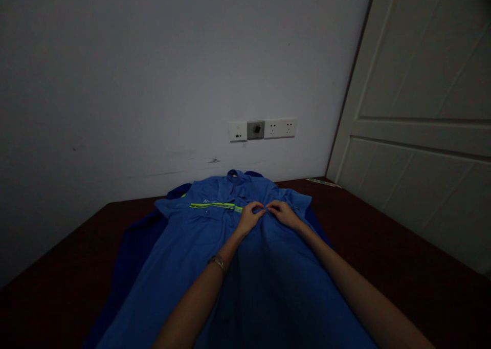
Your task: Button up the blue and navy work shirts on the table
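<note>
A light blue short-sleeved work shirt (192,246) lies spread out, its collar toward the wall and a yellow-green reflective strip (210,205) across the chest. My left hand (251,217) pinches the shirt's cloth at the chest, right of the strip's visible end. Close beside it, my right hand (283,214) pinches the same cloth, fingertips almost meeting the left ones. Whatever small part of the shirt sits between the fingertips is too small to make out. A bracelet (218,261) circles my left wrist. Under the shirt lies a darker blue garment (134,252), mostly covered.
The dark red-brown tabletop (368,236) reaches to a pale wall (153,83). Sockets and switches (280,128) are set in the wall above the collar. A white panelled door (422,134) stands at the right. A thin patterned strip (323,182) lies near the corner.
</note>
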A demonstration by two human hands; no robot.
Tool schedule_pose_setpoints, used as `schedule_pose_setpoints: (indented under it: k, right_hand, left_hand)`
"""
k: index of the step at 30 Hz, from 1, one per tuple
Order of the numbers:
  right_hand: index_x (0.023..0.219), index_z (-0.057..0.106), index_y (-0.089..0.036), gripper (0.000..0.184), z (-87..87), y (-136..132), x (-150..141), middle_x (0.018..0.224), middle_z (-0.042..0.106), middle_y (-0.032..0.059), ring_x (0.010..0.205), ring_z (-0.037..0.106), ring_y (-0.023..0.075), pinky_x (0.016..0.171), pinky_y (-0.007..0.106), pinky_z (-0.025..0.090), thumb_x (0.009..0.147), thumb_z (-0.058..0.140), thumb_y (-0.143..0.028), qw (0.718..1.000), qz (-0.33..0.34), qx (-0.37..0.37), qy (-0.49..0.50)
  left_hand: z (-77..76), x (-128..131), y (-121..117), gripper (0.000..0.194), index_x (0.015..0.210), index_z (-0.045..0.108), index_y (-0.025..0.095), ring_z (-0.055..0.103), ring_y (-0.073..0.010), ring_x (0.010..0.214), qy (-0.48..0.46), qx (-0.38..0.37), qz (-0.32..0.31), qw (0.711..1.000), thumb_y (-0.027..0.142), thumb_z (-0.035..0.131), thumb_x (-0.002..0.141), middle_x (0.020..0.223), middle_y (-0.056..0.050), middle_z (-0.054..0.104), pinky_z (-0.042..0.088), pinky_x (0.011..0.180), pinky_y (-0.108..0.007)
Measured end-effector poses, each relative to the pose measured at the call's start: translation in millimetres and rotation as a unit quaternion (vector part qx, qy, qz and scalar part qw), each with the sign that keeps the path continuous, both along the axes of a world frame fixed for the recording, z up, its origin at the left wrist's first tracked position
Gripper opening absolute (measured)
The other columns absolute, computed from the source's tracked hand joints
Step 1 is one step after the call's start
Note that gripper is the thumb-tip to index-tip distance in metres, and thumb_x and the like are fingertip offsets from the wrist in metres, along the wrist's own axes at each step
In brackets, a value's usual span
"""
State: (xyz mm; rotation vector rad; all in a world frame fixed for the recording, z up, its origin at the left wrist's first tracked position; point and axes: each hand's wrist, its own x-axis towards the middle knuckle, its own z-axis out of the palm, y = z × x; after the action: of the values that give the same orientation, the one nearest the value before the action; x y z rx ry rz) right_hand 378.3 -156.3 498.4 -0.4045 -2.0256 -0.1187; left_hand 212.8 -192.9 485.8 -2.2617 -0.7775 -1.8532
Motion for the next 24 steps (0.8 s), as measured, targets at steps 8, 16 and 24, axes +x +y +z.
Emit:
schedule_pose_setpoints:
  k: [8,16,24]
  right_hand:
    - [0.088,0.067,-0.013,0.024,-1.6,11.5,0.5,0.089,0.067,0.0080,0.086,0.059,0.0190,0.083,0.033,0.042,0.076,0.049,-0.025,0.999,0.015,-0.029,-0.006]
    - [0.100,0.064,-0.016,0.031,-5.5,12.8,1.5,0.099,0.065,0.0071,0.091,0.059,0.0190,0.085,0.033,0.043,0.080,0.046,-0.030,1.000,0.000,-0.019,0.001]
    - [0.111,0.058,-0.017,0.037,-10.2,11.5,-2.6,0.107,0.063,0.0085,0.098,0.057,0.0202,0.090,0.035,0.040,0.085,0.039,-0.034,0.999,-0.041,0.016,0.028]
  left_hand:
    - [-0.3,1.3,-0.9,0.019,0.079,0.064,0.014,0.058,-0.0143,0.083,-0.008,-0.001,0.007,1.000,0.004,0.055,0.066,0.083,-0.003,0.065,0.044,0.081,-0.028]
    - [3.1,-31.1,-27.2,0.029,0.076,0.065,0.016,0.056,-0.0149,0.085,-0.030,0.078,0.137,0.987,0.000,0.044,0.064,0.082,-0.003,0.063,0.042,0.082,-0.030]
    - [-20.6,-111.1,-53.0,0.032,0.063,0.066,0.015,0.058,-0.0135,0.070,0.043,-0.052,0.192,0.979,0.001,0.037,0.062,0.069,-0.001,0.065,0.044,0.074,-0.026]
